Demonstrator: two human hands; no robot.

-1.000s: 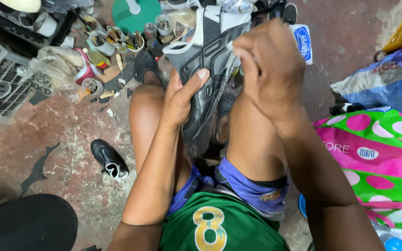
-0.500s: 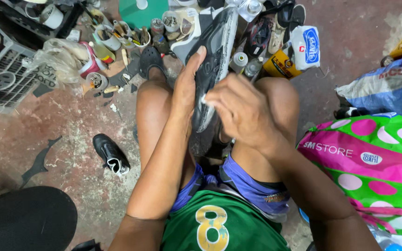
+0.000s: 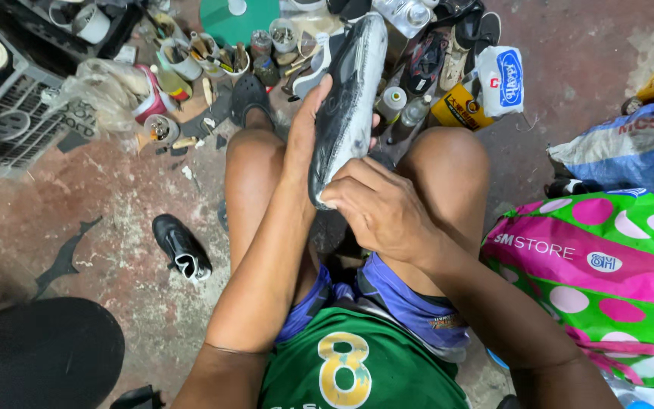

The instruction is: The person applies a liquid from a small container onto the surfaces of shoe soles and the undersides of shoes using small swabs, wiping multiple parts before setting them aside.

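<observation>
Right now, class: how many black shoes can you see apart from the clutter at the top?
2. One black shoe is held upright between the left hand and right hand; another lies on the floor at left. Others may hide in the clutter.

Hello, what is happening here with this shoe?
A seated person holds a black shoe upright between the knees. The left hand supports it along its side, and the right hand grips its lower end. Another black shoe lies on the stained floor to the left. Cans and bottles crowd the floor ahead, and a pink and green dotted bag sits at the right.
</observation>
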